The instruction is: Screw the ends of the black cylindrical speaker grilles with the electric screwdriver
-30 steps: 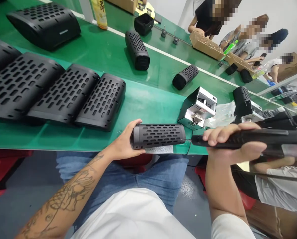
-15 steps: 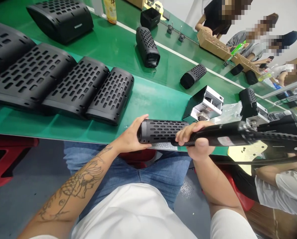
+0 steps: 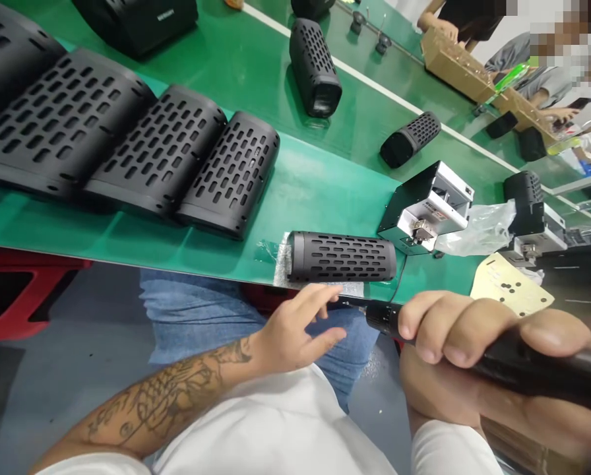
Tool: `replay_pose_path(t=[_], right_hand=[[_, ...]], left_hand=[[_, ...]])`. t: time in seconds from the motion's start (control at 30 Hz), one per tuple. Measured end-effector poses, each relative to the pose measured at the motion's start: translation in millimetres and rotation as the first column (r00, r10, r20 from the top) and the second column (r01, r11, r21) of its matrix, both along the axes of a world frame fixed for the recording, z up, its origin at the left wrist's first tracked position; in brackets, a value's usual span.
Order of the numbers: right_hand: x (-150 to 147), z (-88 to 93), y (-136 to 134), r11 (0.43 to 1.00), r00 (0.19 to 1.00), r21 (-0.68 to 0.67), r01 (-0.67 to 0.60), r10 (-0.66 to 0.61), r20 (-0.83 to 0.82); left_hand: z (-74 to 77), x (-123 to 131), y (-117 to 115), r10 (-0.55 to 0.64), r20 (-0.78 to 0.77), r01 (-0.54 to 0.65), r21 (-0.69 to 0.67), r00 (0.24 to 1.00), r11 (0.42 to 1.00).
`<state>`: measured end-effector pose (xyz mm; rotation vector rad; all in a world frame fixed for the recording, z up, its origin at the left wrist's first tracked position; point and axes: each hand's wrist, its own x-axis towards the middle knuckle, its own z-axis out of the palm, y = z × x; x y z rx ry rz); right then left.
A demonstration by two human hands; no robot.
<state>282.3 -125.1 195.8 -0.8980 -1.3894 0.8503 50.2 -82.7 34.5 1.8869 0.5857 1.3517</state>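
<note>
A black electric screwdriver [image 3: 528, 363] is gripped in my right hand [image 3: 454, 336], lying nearly level with its bit end pointing left. My left hand [image 3: 295, 330] hovers over my lap in front of the table edge. Its fingers are stretched out, thumb apart, and the fingertips are close to the screwdriver's bit; whether they touch it I cannot tell. Just beyond lies a black perforated speaker housing [image 3: 342, 257], on its side on a clear wrap-like sheet [image 3: 281, 264] at the green table's edge. Neither hand touches this housing.
Several larger perforated housings [image 3: 231, 171] lean in a row at left. A screw feeder [image 3: 429, 204] stands right of the near housing, beside a plastic bag [image 3: 483, 227] and a yellow holed sheet [image 3: 510, 284]. More housings [image 3: 315, 69] lie further back. People work across the table.
My left hand has let go of the housing and drawn back toward my body. The screwdriver has come away from the housing, lower and nearer to me. The view has shifted slightly.
</note>
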Motion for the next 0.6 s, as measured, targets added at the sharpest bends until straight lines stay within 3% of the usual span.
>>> replay_pose_path(t=[0.07,0.13,0.33,0.6], right_hand=[[-4,-4.2,-8,0.999,1.0,0.038,0.014,-0.014,-0.008],[-7,-6.6,-16,0.998,0.999,0.041,0.037,-0.036,-0.027],[-5,4.2,-44,0.993,0.994,-0.044,0.112,-0.111,0.024],[-20,-4.1,-43,0.979,0.977,0.109,0.171,-0.183,0.112]], left_hand=[[7.3,11,-3,-0.134,0.076,0.146,-0.184,0.988,0.972],[10.2,16,3,-0.199,0.117,0.219,-0.203,0.973,0.954],[9.5,14,8,-0.239,0.187,0.287,-0.3,0.953,0.91],[10.8,9,3,-0.232,0.201,0.278,-0.247,0.952,0.928]])
